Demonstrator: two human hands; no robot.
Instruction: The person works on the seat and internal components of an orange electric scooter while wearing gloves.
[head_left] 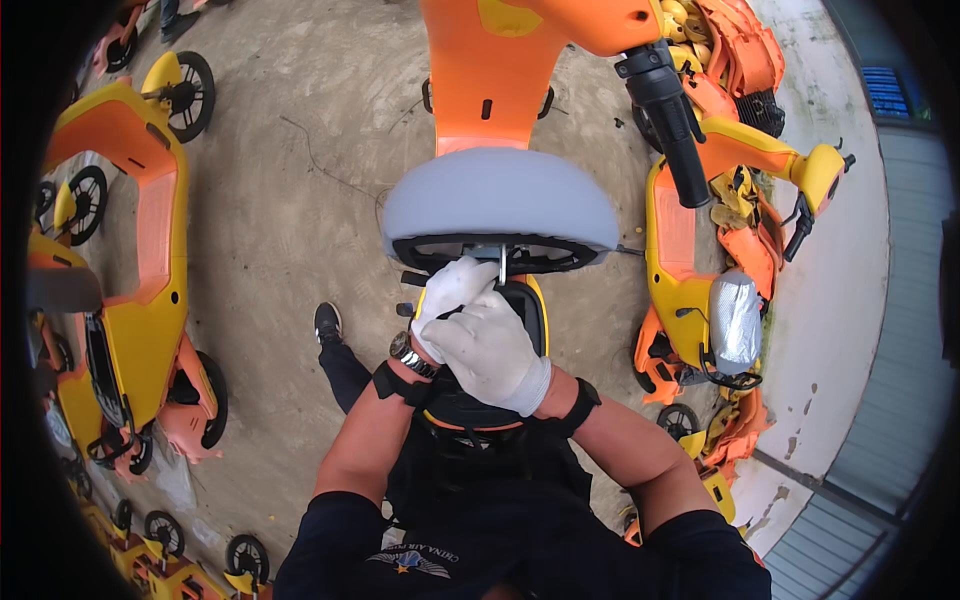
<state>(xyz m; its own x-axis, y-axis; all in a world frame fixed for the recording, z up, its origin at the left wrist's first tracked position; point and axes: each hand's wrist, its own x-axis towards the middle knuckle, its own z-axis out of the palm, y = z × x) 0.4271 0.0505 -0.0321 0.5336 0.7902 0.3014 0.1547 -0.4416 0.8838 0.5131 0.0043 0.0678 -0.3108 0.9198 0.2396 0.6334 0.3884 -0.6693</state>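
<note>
In front of me stands an orange and yellow scooter [487, 95] with its grey padded seat [500, 195] tipped up, the dark underside toward me. Both my hands wear white gloves and work close together just below that seat. My left hand [455, 290] is closed near the metal rod [503, 264] under the seat; what its fingers hold is hidden. Overlapping it, my right hand [488, 350] is also closed, its thumb and fingers bent together on something I cannot make out. Beneath them the open seat compartment [525, 305] shows a black rim and yellow sides.
A black handlebar grip [685, 160] juts out at the upper right. More scooters stand on both sides, one yellow-orange frame [150, 330] at left and another scooter [680, 240] at right. Loose orange body panels [745, 50] lie heaped along the pale wall [825, 250].
</note>
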